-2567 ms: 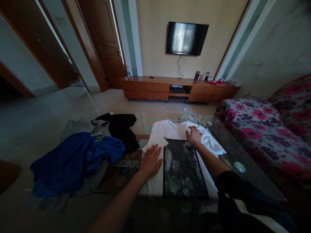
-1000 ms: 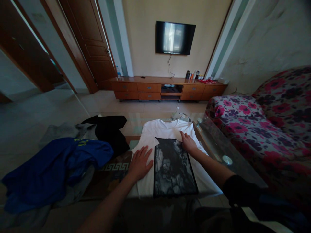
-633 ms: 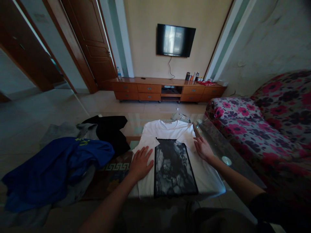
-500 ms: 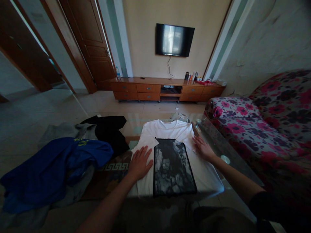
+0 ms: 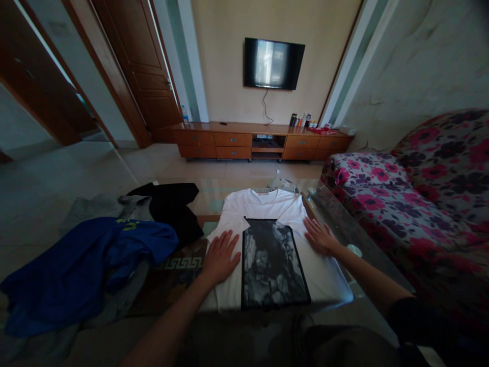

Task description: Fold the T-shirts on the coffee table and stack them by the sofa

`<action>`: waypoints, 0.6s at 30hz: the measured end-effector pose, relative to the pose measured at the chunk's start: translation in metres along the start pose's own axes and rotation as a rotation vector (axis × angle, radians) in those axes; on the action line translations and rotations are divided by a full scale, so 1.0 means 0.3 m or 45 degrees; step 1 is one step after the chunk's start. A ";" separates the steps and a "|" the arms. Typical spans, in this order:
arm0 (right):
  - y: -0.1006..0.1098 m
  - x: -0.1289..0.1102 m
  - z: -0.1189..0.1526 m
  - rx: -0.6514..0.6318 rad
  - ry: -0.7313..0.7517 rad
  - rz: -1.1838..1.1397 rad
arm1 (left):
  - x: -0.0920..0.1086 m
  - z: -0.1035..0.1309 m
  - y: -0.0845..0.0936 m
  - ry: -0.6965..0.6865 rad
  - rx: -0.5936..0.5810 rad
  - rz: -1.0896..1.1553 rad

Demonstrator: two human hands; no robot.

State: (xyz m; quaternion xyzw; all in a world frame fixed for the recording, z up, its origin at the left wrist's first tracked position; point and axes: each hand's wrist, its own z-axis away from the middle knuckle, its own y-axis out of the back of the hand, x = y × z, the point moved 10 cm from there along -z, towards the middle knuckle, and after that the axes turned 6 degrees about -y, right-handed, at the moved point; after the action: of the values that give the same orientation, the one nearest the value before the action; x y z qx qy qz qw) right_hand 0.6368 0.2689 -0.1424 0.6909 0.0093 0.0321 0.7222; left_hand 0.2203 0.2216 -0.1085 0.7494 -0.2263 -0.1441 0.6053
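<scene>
A white T-shirt [image 5: 323, 275] with a dark picture print [image 5: 273, 262] lies spread on the glass table, its neckline away from me and both sleeves folded inward over the front. My left hand [image 5: 221, 257] rests flat on the shirt's left side, fingers spread, just left of the print. On the right side, my right hand [image 5: 320, 237] lies flat by the folded sleeve, its fingers stretched out. Neither hand grips the fabric.
Left of the shirt lie a blue garment [image 5: 76, 265], a black one [image 5: 175, 209] and grey cloth [image 5: 137, 206]. The glass table [image 5: 332, 204] borders a floral sofa [image 5: 382, 196]. Beyond stands a low wooden cabinet [image 5: 233, 138] beneath a television [image 5: 273, 63].
My right hand has shifted very slightly down along the shirt's right side. My left hand and the shirt look almost unchanged.
</scene>
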 end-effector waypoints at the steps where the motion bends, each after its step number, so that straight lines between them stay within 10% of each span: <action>1: -0.001 0.001 -0.002 -0.005 0.000 0.002 | 0.002 0.001 -0.001 -0.001 0.002 0.005; 9: 0.020 0.030 -0.057 -0.058 -0.029 -0.016 | 0.011 0.016 -0.001 0.019 0.028 0.074; 18: 0.102 -0.033 -0.319 0.089 -0.226 -0.135 | 0.010 0.011 -0.002 0.028 0.017 0.057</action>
State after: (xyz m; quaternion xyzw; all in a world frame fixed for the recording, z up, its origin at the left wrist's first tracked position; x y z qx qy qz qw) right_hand 0.6204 0.3651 -0.1165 0.7143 -0.0169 -0.0679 0.6963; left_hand 0.2215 0.2174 -0.1097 0.7497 -0.2374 -0.1207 0.6059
